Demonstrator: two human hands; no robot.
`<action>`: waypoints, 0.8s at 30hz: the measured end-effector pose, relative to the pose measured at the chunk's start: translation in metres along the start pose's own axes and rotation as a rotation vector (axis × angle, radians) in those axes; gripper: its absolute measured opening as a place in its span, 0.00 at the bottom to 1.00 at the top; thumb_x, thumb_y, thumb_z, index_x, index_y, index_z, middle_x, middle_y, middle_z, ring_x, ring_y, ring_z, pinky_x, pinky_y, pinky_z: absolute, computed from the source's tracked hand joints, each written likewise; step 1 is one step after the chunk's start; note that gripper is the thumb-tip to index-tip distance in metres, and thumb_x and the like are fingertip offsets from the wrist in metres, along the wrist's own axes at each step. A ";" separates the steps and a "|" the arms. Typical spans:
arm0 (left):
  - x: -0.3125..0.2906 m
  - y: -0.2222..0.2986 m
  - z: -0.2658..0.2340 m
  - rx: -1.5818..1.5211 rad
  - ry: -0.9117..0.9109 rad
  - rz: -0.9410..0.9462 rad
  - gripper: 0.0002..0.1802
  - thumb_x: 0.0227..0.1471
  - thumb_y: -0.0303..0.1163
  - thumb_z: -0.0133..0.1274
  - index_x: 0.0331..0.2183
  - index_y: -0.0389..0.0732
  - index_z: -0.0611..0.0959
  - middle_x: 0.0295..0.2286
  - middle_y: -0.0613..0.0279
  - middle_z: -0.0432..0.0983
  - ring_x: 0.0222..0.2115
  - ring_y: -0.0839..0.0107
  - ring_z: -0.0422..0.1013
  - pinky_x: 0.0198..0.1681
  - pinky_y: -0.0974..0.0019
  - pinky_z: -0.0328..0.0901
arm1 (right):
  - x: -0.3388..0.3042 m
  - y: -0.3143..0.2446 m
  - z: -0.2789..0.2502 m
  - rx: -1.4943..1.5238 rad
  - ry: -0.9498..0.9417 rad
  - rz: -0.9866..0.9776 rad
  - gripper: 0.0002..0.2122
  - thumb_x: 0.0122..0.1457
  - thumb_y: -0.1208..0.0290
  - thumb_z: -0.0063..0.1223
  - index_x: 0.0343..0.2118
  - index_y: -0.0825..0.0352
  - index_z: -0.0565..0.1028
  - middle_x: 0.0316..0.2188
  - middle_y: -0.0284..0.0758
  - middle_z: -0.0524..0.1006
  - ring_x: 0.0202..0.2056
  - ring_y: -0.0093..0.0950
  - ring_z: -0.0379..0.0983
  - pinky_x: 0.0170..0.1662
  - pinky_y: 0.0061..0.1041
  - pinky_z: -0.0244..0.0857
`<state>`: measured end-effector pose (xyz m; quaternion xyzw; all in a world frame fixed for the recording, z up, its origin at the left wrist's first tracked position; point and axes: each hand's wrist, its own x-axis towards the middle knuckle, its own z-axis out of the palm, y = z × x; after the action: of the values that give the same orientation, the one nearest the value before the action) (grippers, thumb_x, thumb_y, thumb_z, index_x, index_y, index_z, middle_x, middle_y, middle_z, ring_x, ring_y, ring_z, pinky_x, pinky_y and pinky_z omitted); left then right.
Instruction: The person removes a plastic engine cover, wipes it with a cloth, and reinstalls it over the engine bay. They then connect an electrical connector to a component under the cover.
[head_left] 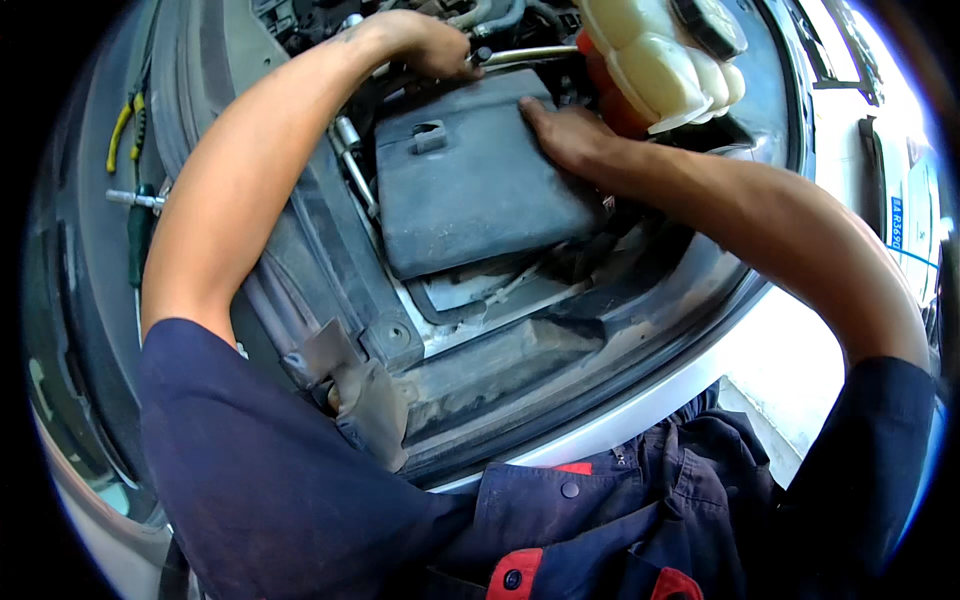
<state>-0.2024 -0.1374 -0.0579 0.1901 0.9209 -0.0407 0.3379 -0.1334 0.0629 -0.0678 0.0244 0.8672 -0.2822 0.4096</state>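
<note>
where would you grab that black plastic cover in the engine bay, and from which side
Probably take the black plastic cover by its near edge, coming from the wearer's side, fingers beneath and thumb on top. That long edge seems to overhang a gap, while the translucent fluid reservoir crowds the far right corner and the right hand rests at the right edge.

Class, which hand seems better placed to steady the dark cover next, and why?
Probably the right hand: its thumb lies over the dark cover near one corner. The left hand is beyond the cover's far edge.
</note>
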 end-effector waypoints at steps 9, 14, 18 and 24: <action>0.010 -0.012 0.008 -0.073 -0.059 -0.032 0.33 0.58 0.58 0.44 0.30 0.34 0.83 0.22 0.52 0.78 0.21 0.61 0.75 0.25 0.58 0.69 | 0.025 -0.014 -0.009 -0.240 0.066 -0.142 0.38 0.63 0.40 0.30 0.50 0.79 0.71 0.47 0.55 0.73 0.46 0.43 0.74 0.52 0.38 0.63; 0.005 0.009 -0.047 -0.107 -0.323 -0.014 0.32 0.53 0.59 0.50 0.37 0.35 0.83 0.32 0.52 0.79 0.34 0.57 0.75 0.38 0.54 0.69 | 0.054 0.010 -0.003 -0.214 0.172 -0.118 0.36 0.63 0.40 0.32 0.47 0.77 0.75 0.42 0.55 0.76 0.43 0.43 0.75 0.52 0.38 0.62; -0.021 0.009 -0.059 -0.022 -0.373 0.050 0.39 0.40 0.63 0.62 0.36 0.32 0.83 0.31 0.53 0.79 0.32 0.58 0.75 0.32 0.54 0.70 | 0.058 0.006 -0.005 -0.334 0.114 -0.321 0.36 0.63 0.40 0.29 0.43 0.75 0.77 0.39 0.55 0.77 0.36 0.41 0.77 0.50 0.38 0.62; 0.003 0.009 -0.047 -0.041 -0.344 0.080 0.35 0.41 0.58 0.64 0.35 0.31 0.82 0.28 0.54 0.78 0.28 0.58 0.74 0.29 0.53 0.68 | 0.071 0.022 -0.020 -0.377 0.121 -0.310 0.32 0.65 0.42 0.30 0.45 0.69 0.77 0.39 0.48 0.78 0.36 0.36 0.76 0.49 0.35 0.63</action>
<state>-0.2298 -0.1184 -0.0232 0.2100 0.8417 -0.0403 0.4958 -0.1882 0.0779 -0.1195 -0.1687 0.9209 -0.1726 0.3060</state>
